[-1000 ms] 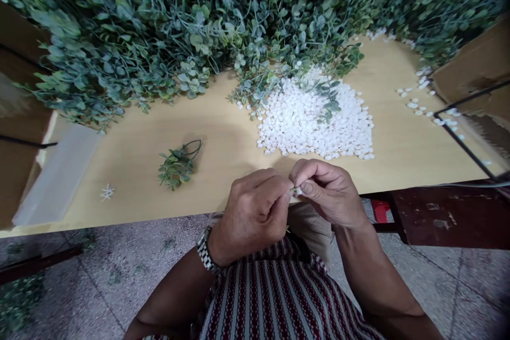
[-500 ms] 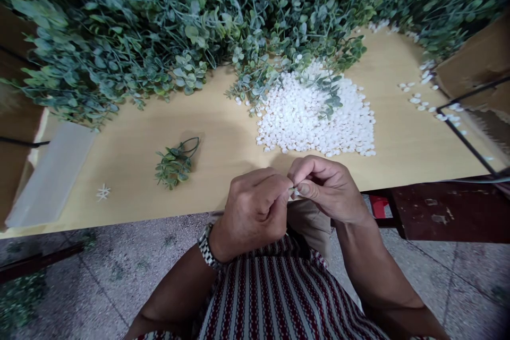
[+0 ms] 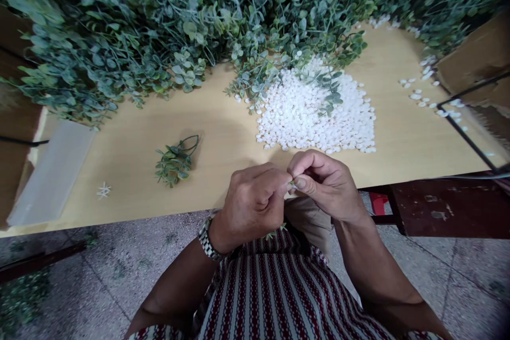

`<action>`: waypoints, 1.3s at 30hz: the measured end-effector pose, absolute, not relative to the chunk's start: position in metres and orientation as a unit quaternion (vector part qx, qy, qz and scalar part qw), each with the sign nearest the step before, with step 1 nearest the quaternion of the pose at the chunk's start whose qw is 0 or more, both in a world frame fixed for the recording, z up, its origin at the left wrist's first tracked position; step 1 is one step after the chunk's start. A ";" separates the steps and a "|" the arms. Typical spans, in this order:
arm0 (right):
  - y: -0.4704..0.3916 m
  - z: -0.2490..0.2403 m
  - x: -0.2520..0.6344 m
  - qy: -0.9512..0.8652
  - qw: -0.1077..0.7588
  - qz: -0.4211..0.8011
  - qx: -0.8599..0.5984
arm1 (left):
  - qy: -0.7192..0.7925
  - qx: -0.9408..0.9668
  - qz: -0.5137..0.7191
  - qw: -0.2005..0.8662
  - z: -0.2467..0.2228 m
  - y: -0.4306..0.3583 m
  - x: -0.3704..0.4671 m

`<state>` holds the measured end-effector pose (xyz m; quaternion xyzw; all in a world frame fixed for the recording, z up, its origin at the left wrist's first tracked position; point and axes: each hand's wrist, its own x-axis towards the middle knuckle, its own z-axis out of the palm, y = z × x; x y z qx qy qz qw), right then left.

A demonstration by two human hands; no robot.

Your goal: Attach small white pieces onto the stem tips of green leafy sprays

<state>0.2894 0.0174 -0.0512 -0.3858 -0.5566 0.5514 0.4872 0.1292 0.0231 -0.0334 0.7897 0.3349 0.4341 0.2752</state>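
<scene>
My left hand (image 3: 253,204) is closed in a pinch on an artificial leaf sprig (image 3: 275,234); a few green leaf tips show below the fist. Fingertip to fingertip with it, my right hand (image 3: 329,186) pinches a small white plastic piece (image 3: 294,185) against the green stem end. The fingers hide most of both parts. Just beyond the hands lies a heap of small white plastic pieces (image 3: 314,117). A loose leaf sprig (image 3: 175,162) with a looped stem rests on the table to the left.
Dense artificial foliage (image 3: 159,26) fills the back of the table (image 3: 131,143). A white star-shaped piece (image 3: 103,190) and a translucent strip (image 3: 51,175) lie at left. Torn cardboard (image 3: 474,58) and a black metal frame (image 3: 466,141) stand at right, near scattered white pieces.
Both hands have shifted slightly, still pinched together at the fingertips. Green leaf tips now show below my left hand. The things on the table have stayed put.
</scene>
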 end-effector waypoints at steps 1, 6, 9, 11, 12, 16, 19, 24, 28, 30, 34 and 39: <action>0.017 -0.052 0.288 -0.553 0.491 0.552 -0.385 | 0.332 0.787 0.434 0.286 -0.033 0.024 0.130; 0.012 -0.055 0.280 -0.504 0.595 0.467 -0.417 | 0.377 0.678 0.494 0.392 -0.025 0.030 0.130; 0.005 -0.055 0.280 -0.562 0.580 0.417 -0.417 | 0.461 0.561 0.550 0.412 -0.024 0.034 0.127; 0.001 -0.054 0.281 -0.634 0.510 0.401 -0.421 | 0.473 0.522 0.566 0.428 -0.026 0.035 0.125; 0.000 -0.054 0.281 -0.655 0.485 0.389 -0.430 | 0.468 0.510 0.573 0.439 -0.028 0.035 0.124; 0.001 -0.051 0.276 -0.637 0.478 0.398 -0.456 | 0.439 0.481 0.588 0.480 -0.033 0.031 0.122; 0.006 -0.048 0.273 -0.601 0.469 0.465 -0.450 | 0.424 0.480 0.592 0.490 -0.035 0.026 0.122; 0.010 -0.044 0.272 -0.601 0.476 0.450 -0.458 | 0.429 0.524 0.559 0.478 -0.029 0.018 0.119; 0.007 -0.044 0.272 -0.632 0.492 0.398 -0.448 | 0.416 0.593 0.483 0.493 -0.022 0.015 0.111; 0.005 -0.043 0.270 -0.659 0.491 0.382 -0.423 | 0.403 0.625 0.450 0.494 -0.022 0.015 0.107; 0.002 -0.039 0.263 -0.717 0.478 0.344 -0.374 | 0.393 0.636 0.455 0.484 -0.027 0.013 0.102; 0.006 -0.034 0.261 -0.738 0.466 0.339 -0.351 | 0.402 0.575 0.465 0.540 -0.030 0.007 0.098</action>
